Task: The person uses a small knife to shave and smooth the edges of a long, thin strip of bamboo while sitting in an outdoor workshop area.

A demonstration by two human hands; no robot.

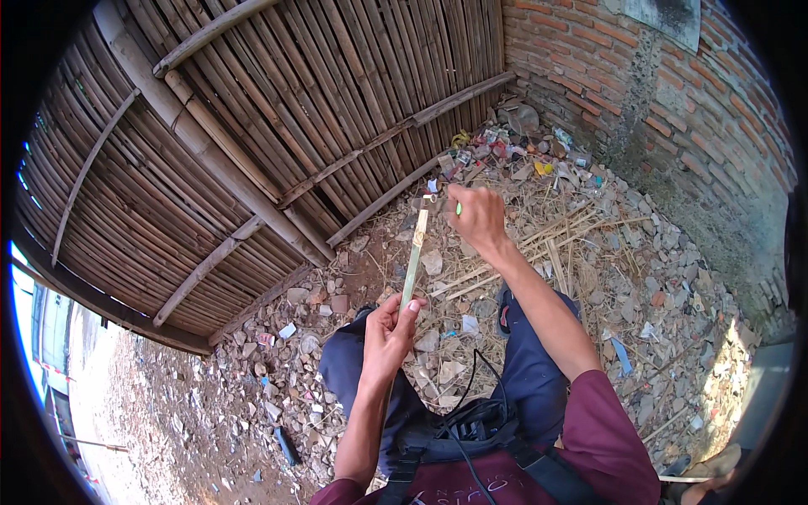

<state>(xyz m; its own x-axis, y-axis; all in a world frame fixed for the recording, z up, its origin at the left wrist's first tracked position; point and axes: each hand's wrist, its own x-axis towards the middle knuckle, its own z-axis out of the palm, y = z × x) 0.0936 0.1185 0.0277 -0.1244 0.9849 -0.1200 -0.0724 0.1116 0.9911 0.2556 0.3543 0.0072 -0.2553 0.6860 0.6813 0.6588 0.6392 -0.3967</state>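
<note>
My left hand is closed around a long bamboo strip, thumb along its face. The strip tilts up and away from me. Its lower part is green, and its far end is pale and scraped, with a small curl of shaving at the tip. My right hand is closed on a knife; a bit of its bright green handle shows beside the fingers. The dark blade lies across the strip near its far tip, partly hard to make out.
Split bamboo pieces lie on the rubble ground beyond my knees. A slatted bamboo wall stands at the left, a brick wall at the right. Litter fills the far corner. Part of another person shows at lower right.
</note>
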